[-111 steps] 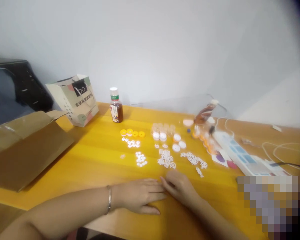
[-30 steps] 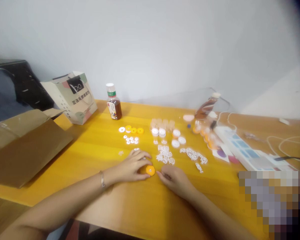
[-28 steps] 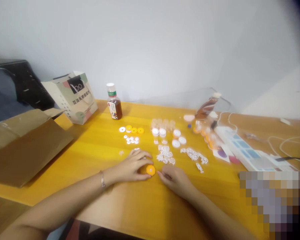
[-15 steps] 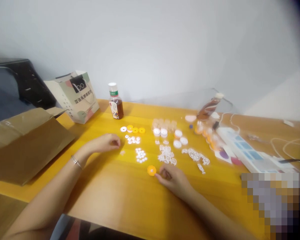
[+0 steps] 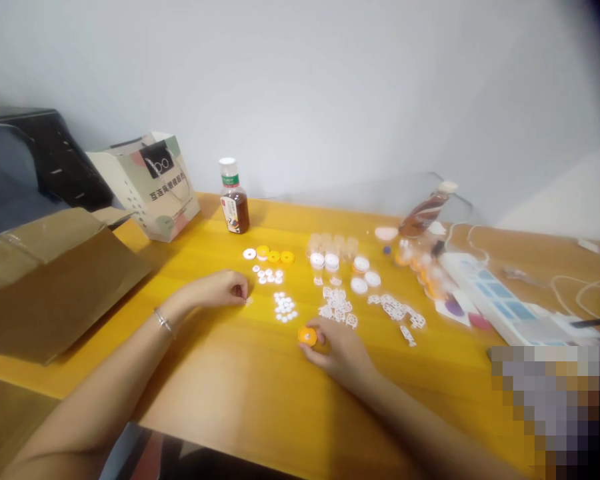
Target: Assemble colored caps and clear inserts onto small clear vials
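My right hand [image 5: 339, 352] pinches an orange disc [image 5: 307, 336] with a pale centre by its edge, thumb below and fingers above. On the left, my left hand [image 5: 227, 288] rests low over the table with its fingertips pressed together. A small pale see-through piece [image 5: 249, 301] is right at those fingertips; whether they grip it is too small to tell. Between the hands lie small white round pieces [image 5: 285, 308]. Behind them are more small white pieces [image 5: 270, 276] and a row of orange and white discs [image 5: 274, 257]. White openwork cut-outs [image 5: 337, 305] lie just beyond my right hand.
More white cut-outs [image 5: 395, 308] and stacked white discs [image 5: 359, 285] spread to the right. Clear round pieces [image 5: 333, 245], a drink bottle [image 5: 236, 210] and a tilted bottle [image 5: 425, 213] stand behind. A brown paper bag [image 5: 55, 280], a printed bag [image 5: 163, 190] and a white power strip [image 5: 495, 300] flank them.
My left hand has moved right and down to the small see-through piece. My right fingers have closed over the orange disc, which now looks tilted. The view has shifted slightly.
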`<state>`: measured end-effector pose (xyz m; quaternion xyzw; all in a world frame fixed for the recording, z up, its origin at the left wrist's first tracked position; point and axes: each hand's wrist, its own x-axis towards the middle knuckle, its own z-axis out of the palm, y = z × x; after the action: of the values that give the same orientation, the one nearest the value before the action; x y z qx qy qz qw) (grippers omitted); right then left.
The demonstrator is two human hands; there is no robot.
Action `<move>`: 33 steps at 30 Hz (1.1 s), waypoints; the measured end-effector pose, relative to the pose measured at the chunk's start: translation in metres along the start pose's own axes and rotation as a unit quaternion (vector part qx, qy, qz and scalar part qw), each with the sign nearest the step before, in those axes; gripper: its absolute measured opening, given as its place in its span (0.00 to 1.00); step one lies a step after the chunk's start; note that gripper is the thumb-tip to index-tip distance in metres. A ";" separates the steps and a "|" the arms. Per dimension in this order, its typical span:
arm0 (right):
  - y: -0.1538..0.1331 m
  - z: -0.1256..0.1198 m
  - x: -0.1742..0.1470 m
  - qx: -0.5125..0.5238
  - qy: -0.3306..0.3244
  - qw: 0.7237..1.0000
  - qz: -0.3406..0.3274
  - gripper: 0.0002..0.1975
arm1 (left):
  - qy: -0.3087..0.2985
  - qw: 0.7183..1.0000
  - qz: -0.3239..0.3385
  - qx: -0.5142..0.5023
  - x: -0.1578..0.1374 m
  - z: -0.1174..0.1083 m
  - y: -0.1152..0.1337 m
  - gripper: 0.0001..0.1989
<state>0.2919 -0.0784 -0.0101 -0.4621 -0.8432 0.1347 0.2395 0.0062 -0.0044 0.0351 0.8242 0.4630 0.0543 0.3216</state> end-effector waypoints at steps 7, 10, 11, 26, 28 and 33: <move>0.000 -0.002 0.000 0.007 -0.007 1.000 0.001 0.05 | 0.015 0.999 0.003 0.038 -0.001 0.003 0.007 0.07; 0.000 -0.001 -0.001 0.011 -0.011 1.000 -0.001 0.05 | 0.030 0.997 0.007 0.067 -0.002 0.004 0.010 0.06; 0.000 -0.001 -0.001 0.013 -0.009 1.000 -0.002 0.05 | 0.038 0.997 0.006 0.071 -0.002 0.004 0.011 0.06; 0.002 -0.001 -0.002 0.024 -0.006 1.000 -0.009 0.07 | 0.034 0.997 0.014 0.065 0.000 0.005 0.010 0.06; 0.001 -0.001 -0.002 0.025 -0.004 1.000 -0.011 0.06 | 0.031 0.997 0.008 0.065 0.001 0.006 0.010 0.06; 0.001 -0.002 -0.003 0.028 -0.010 1.000 -0.006 0.07 | 0.019 0.998 0.006 0.057 0.003 0.010 0.010 0.07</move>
<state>0.2951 -0.0797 -0.0097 -0.4487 -0.8443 0.1614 0.2446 0.0188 -0.0098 0.0323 0.8430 0.4661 0.0452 0.2646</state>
